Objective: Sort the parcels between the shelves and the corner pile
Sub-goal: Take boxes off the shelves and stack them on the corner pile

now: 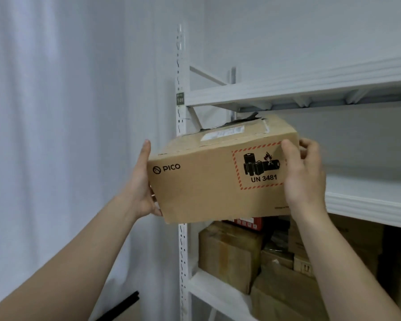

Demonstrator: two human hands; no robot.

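Observation:
A brown cardboard parcel (208,179) marked PICO, with a red-hatched UN 3481 battery label, is held in the air at the left end of the white shelving unit (366,200). My left hand (140,181) grips its left side, fingers under the bottom edge. My right hand (303,174) grips its right end, thumb across the front face and fingers round the corner. The parcel's far end reaches in between the middle shelf and the upper shelf (287,91). Its top flaps are torn and taped.
The lower shelf (218,290) is packed with several brown cardboard boxes (229,253) and a red box (248,222). A perforated white upright post (181,72) stands at the unit's left edge. A pale curtain (56,135) hangs to the left.

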